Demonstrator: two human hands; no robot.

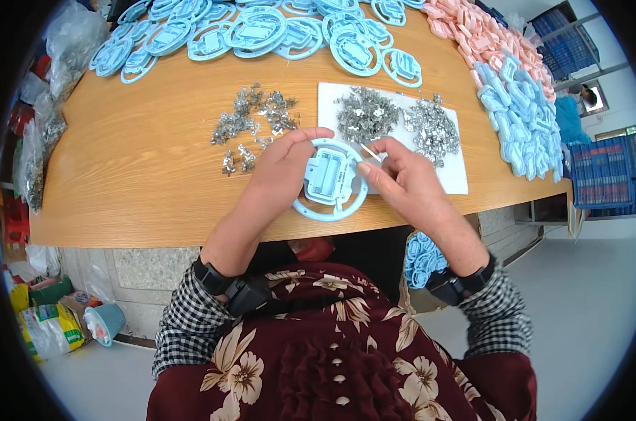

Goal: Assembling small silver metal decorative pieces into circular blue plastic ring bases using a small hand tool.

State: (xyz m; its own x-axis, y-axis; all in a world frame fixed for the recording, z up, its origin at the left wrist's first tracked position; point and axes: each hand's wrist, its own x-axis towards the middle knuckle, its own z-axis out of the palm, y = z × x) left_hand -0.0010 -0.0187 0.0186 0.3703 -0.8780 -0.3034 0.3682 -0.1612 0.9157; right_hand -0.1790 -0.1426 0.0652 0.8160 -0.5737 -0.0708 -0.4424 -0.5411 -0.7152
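A light-blue plastic steering-wheel-shaped part [340, 210], with a rectangular battery recess in its middle, is held near the table's front edge. My left hand [281, 168] grips its left side, the index finger stretched over the top rim. My right hand [410, 184] is closed at the right rim, thumb against the ring. A thin white stick-like piece [371, 153] pokes out between its fingers; its far details are too small to tell. Just beyond lie small metal pieces [244, 119] in loose heaps, with more metal piles [367, 114] on a white sheet [451, 179].
Many blue wheel-shaped parts [258, 31] are stacked along the table's far side. Pink plastic parts [476, 35] and blue oblong parts [521, 116] are heaped at the right. A box of blue pieces [424, 259] stands below the table edge. Plastic bags [72, 49] line the left.
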